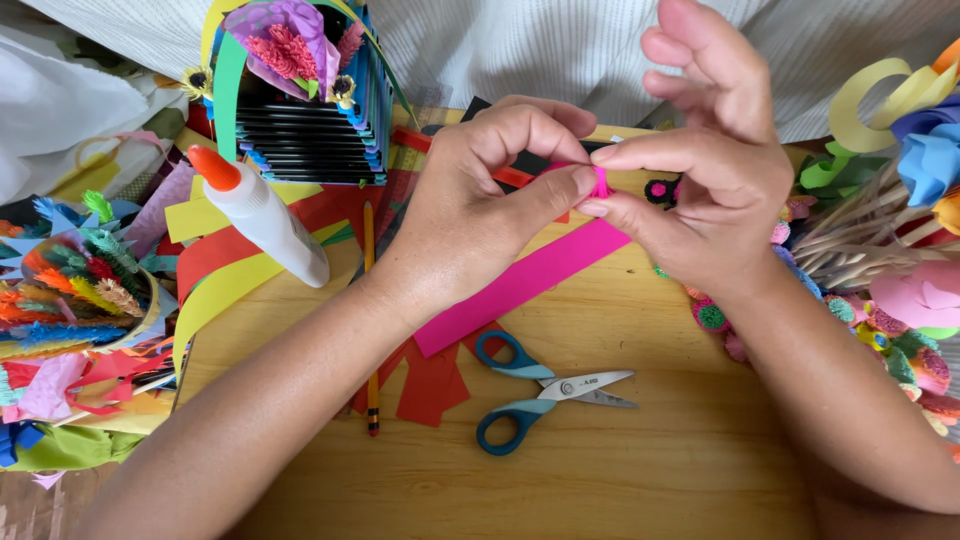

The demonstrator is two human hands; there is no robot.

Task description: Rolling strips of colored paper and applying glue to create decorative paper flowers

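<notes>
A: Item one, the pink paper strip (pixel 520 282)?

B: Lies slantwise on the wooden table (pixel 650 460), its upper end rolled into a small tight coil (pixel 600 181) held above the table between both hands.

A: Left hand (pixel 480 205)?

B: Closed on the coil; thumb and forefinger pinch it from the left side, other fingers curled.

A: Right hand (pixel 705 180)?

B: Pinching the same coil from the right with thumb and forefinger; remaining fingers lifted and spread.

A: Step in hand?

B: By my reading, rolling the strip; most of its length is still unrolled.

A: Next move calls for?

B: Probably an even turn of the fingertips with steady tension, so the coil does not spring loose.

A: Nearby items?

B: Blue-handled scissors (pixel 545 390) just below the strip, shut. White glue bottle (pixel 258 215) with orange cap, lying to the left. Pencil (pixel 371 330) beside red paper scraps (pixel 430 385). Finished paper flowers (pixel 900 340) at right.
</notes>
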